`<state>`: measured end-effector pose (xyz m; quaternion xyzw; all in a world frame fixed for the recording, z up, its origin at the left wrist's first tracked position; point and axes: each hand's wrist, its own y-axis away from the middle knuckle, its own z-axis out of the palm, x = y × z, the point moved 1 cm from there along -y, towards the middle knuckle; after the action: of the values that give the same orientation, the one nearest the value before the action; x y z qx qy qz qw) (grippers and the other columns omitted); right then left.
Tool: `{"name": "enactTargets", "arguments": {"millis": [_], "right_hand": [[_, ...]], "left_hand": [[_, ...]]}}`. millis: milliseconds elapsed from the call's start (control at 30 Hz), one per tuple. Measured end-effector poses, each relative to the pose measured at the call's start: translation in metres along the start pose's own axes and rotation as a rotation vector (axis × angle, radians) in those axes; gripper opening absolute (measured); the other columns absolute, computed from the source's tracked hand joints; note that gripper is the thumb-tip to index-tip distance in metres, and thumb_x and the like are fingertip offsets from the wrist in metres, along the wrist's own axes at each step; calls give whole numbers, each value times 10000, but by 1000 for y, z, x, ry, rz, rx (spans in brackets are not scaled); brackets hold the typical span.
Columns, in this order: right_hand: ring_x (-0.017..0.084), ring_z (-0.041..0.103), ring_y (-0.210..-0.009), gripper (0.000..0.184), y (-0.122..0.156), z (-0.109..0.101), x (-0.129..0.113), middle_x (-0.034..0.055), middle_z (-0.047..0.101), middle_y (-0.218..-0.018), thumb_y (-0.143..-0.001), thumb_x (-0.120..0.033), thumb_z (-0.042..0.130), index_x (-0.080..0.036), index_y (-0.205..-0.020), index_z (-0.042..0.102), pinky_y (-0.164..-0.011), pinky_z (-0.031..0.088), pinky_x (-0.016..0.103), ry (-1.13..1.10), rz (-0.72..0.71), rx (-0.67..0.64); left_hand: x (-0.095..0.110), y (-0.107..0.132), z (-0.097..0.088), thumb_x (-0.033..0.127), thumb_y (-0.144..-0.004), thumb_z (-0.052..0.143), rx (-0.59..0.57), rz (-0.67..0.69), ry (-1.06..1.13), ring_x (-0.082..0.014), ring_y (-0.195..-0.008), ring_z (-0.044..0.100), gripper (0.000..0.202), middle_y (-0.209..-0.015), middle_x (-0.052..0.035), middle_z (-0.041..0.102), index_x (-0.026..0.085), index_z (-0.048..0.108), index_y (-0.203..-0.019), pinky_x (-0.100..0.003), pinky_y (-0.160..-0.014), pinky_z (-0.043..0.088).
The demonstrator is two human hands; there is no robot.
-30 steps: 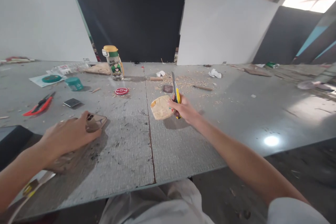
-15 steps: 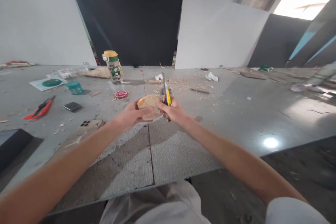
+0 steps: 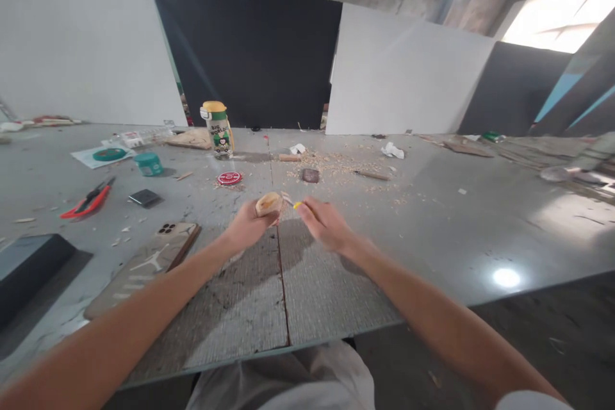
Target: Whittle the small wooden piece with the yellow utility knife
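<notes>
Left hand (image 3: 246,225) grips a pale wooden piece (image 3: 267,204) above the tabletop (image 3: 423,224), while just to its right the right hand (image 3: 323,225) holds a yellow-handled cutter (image 3: 298,205), its blade (image 3: 287,198) slanting leftward at the wood, contact unclear.

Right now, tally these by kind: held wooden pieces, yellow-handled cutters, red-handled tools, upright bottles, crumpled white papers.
Wooden piece in the left hand: 1
Yellow-handled cutter in the right hand: 1
Red-handled tool: 1
Upright bottle: 1
Crumpled white papers: 2
Total: 6
</notes>
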<state>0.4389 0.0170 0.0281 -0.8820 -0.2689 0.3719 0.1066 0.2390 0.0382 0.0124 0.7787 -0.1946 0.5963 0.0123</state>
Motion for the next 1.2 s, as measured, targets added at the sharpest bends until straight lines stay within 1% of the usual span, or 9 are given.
{"name": "enactTargets", "arguments": {"millis": [100,333,500,667,800,867,933,1033,1200], "right_hand": [[129,368,-537,373,4,8,-7,-24,448,-601,-986,-516,332,-222,-768,402,-564,191,295,110,-16,-85],[142,454,-570,418,6,4,-16,21,583,-671,-988,-523,303,-191,-919,547,-554,189,286,411,2,-84],[167,553,-615,458,-2,0,-8,70,694,-805,-979,-543,318,-176,-1022,588,-561,184,300,625,-7,-64],[178,565,-617,482,-10,-4,9,70,708,-833,-978,-568,289,-191,-1036,584,-560,175,301,672,-6,-23],[180,539,-612,483,-16,-22,37,60,660,-737,-988,-546,258,-189,-985,583,-549,180,289,631,246,135],[174,523,-621,456,-16,-26,43,52,630,-709,-990,-524,272,-188,-932,575,-553,195,281,565,299,175],[159,500,-618,427,-15,-21,36,32,595,-687,-989,-517,293,-193,-896,554,-562,216,274,455,232,168],[123,442,-569,388,-11,-5,6,-8,524,-640,-993,-497,317,-199,-833,506,-575,238,269,268,58,113],[98,408,-550,425,-13,7,-32,-32,466,-619,-1000,-528,301,-198,-813,493,-559,268,254,-89,-90,8]], "left_hand": [[-2,-1,-4,242,-725,614,59,41,-169,-184,-648,538,76,-628,-7,577,176,650,-713,-309,-640,450],[10,6,-12,258,-769,583,-2,124,-214,-230,-874,608,260,-810,-38,687,168,695,-986,-315,-764,493],[8,-1,-15,259,-795,550,-55,135,-264,-192,-789,589,230,-765,-25,660,150,696,-937,-299,-731,489],[1,-5,-19,265,-796,568,-88,96,-189,-168,-737,580,223,-768,-26,643,156,703,-935,-279,-682,484],[-1,-3,-23,316,-788,635,-68,58,-61,-201,-857,612,304,-878,-57,679,159,688,-1043,-292,-720,505],[-1,-2,-24,339,-787,656,-58,52,-32,-217,-922,615,335,-939,-70,685,164,681,-1071,-308,-762,515],[-3,-2,-24,355,-787,669,-36,38,-10,-221,-950,613,349,-981,-71,680,174,672,-1085,-324,-800,522],[-2,-1,-22,365,-785,688,-56,-16,71,-216,-948,614,310,-988,-62,666,178,676,-1032,-346,-830,538],[7,5,-26,370,-775,727,-134,-181,413,-242,-968,635,408,-1067,-85,661,206,636,-1138,-390,-775,593]]}}
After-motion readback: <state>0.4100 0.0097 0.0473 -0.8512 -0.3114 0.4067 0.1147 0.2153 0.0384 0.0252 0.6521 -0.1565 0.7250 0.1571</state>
